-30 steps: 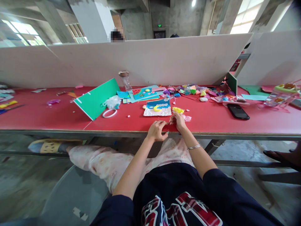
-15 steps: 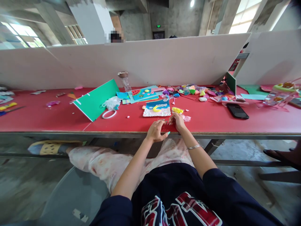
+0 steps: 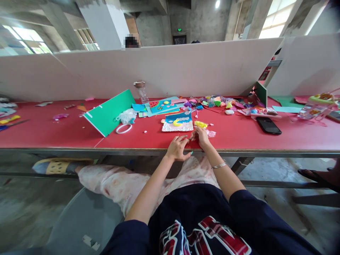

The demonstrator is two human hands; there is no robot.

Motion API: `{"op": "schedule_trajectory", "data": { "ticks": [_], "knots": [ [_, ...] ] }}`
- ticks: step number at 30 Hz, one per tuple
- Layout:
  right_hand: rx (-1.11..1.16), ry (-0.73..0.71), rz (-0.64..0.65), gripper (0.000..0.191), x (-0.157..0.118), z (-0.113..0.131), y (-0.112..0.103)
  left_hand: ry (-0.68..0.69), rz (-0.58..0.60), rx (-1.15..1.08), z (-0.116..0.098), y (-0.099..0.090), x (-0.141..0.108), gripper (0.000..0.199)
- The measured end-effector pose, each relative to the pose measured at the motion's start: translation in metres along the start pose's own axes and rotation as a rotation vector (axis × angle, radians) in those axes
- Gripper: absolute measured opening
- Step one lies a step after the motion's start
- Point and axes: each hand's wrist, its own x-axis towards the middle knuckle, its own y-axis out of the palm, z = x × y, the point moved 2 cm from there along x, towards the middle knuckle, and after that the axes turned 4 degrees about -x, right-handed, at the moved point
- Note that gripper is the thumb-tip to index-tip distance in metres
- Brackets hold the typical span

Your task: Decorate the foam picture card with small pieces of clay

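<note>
My left hand [image 3: 177,148] rests at the table's front edge, its thumb held apart from the fingers. Close beside it on the right, my right hand [image 3: 202,138] has its fingers curled together; whatever they may hold is too small to make out. Just beyond both hands lies a blue and white clay picture [image 3: 177,121] with a yellow crescent [image 3: 177,123] on it. A lump of yellow clay [image 3: 200,124] sits past my right fingertips. Next to that hand is a crumpled pink wrapper [image 3: 211,134].
A green board [image 3: 108,113] leans at the left, by a white ring [image 3: 123,128] and a plastic bag [image 3: 126,116]. A glass bottle [image 3: 142,94] stands behind. Colourful clay packets [image 3: 212,102] line the back. The phone [image 3: 268,125] lies right.
My left fingertips have shifted slightly to the right, closer to my right hand. The right hand and the things on the table look the same.
</note>
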Motion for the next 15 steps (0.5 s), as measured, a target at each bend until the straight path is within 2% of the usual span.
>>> {"op": "schedule_trajectory", "data": {
  "ticks": [15],
  "knots": [
    [0.008, -0.011, 0.015, 0.039, -0.0017, 0.0009, 0.0004, -0.066, -0.019, -0.176, 0.0046, -0.0017, 0.0012, 0.047]
  ]
}}
